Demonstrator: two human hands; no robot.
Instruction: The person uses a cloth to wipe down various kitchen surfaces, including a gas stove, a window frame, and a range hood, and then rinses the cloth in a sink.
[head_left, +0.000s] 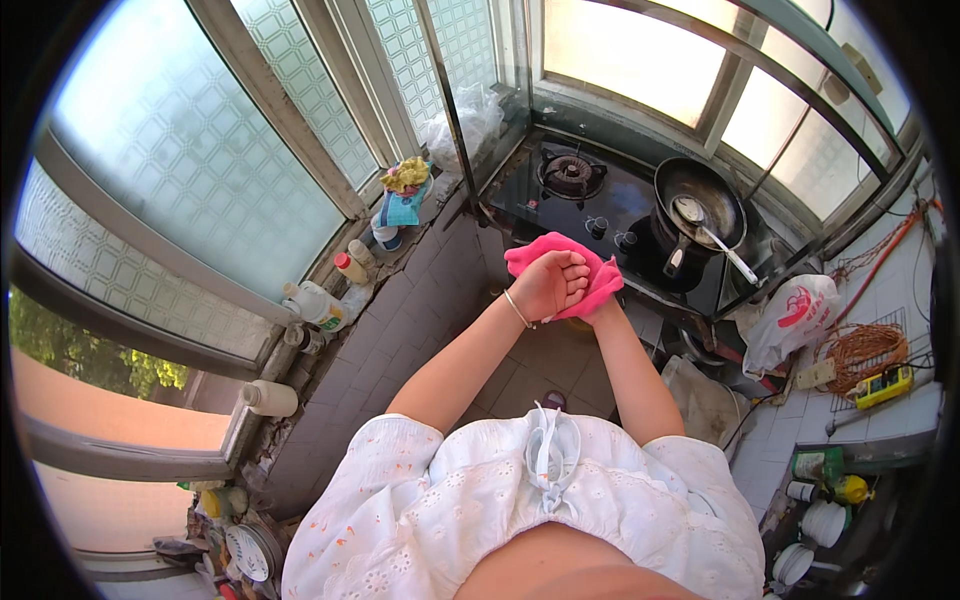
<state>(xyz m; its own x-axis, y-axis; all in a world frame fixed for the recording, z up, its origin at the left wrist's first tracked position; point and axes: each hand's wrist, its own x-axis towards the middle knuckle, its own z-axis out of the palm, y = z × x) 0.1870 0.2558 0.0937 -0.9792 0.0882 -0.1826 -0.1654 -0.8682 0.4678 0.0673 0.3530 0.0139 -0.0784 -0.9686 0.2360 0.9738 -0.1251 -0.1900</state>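
Observation:
A bright pink cloth (606, 276) is bunched between my two hands, in front of the stove's front edge. My left hand (551, 285), with a bangle at the wrist, lies on top of the cloth. Its palm faces up, the fingers curl inward, and I see nothing inside them. From the right, my right hand (604, 313) reaches under the cloth and holds it against the back of the left one; its fingers are hidden. Beyond the hands is a black glass gas stove (562, 217). A wok (720, 199) with a metal spatula (709, 231) in it rests on the right burner.
Bottles (319, 304) and cloths (405, 196) line the sill at left. A glass screen frames the stove. To the right are a plastic bag (795, 322), coiled cord (862, 352) and a yellow power strip (883, 386). Jars and stacked dishes (825, 523) stand at lower right.

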